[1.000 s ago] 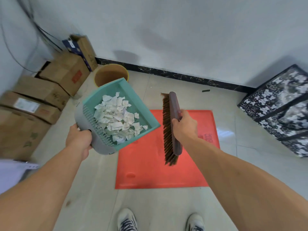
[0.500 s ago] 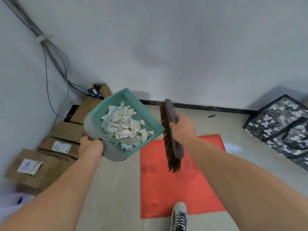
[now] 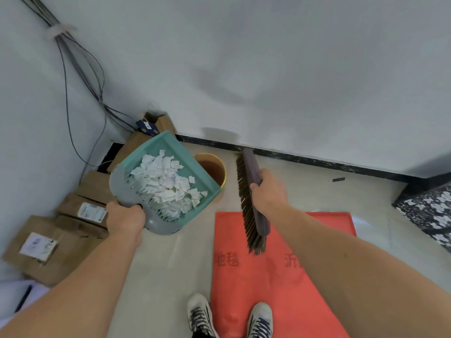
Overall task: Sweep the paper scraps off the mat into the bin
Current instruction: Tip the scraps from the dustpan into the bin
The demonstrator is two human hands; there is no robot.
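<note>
My left hand (image 3: 125, 220) grips the grey handle of a teal dustpan (image 3: 180, 157) held in the air, its far edge overlapping the rim of the yellow bin (image 3: 219, 164). A heap of white paper scraps (image 3: 166, 184) lies in the pan. My right hand (image 3: 267, 191) holds a brown brush (image 3: 251, 198) by its back, bristles facing left, above the far edge of the red mat (image 3: 280, 276). No scraps show on the mat. The bin stands on the floor by the wall, partly hidden behind the pan.
Cardboard boxes (image 3: 80, 215) are stacked along the left wall, with cables (image 3: 80, 69) hanging above. A black floral bag (image 3: 429, 211) sits at the right. My two shoes (image 3: 229, 318) are at the mat's near left corner, the right one on it.
I have stepped toward the wall, one shoe now on the mat. The dustpan and brush have come closer to the bin, which shows again past the pan's edge.
</note>
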